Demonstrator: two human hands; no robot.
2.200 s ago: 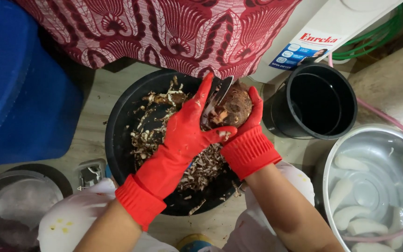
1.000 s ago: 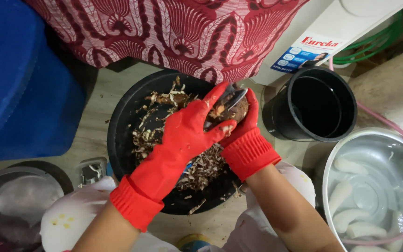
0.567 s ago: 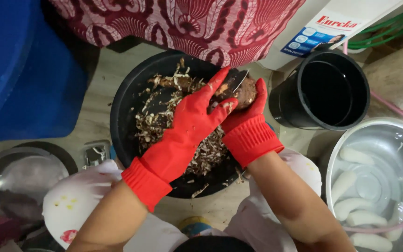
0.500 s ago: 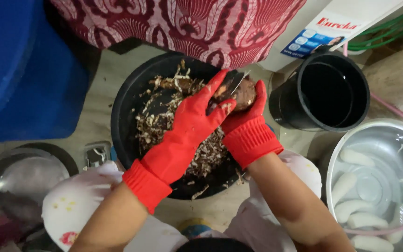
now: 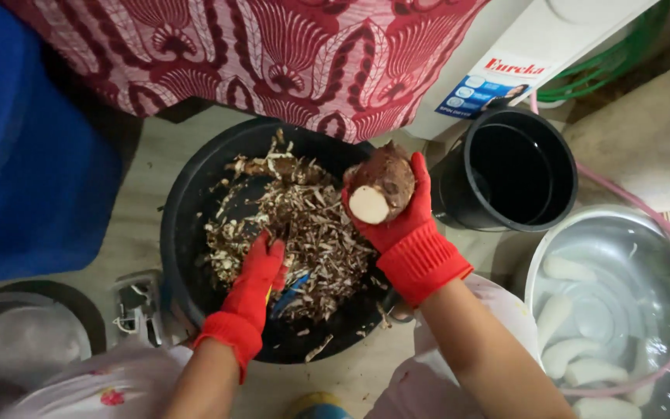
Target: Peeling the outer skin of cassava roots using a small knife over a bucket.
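Red gloves (image 5: pixel 409 233), black basin (image 5: pixel 188 209), maroon-patterned cloth (image 5: pixel 273 54)

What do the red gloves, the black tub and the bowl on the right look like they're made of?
Gloves: likely rubber, matte red with ribbed cuffs. Tub: probably plastic, dull black with a thick rolled rim. Bowl: looks like stainless steel, shiny and mirror-like, reflecting light around the water inside.
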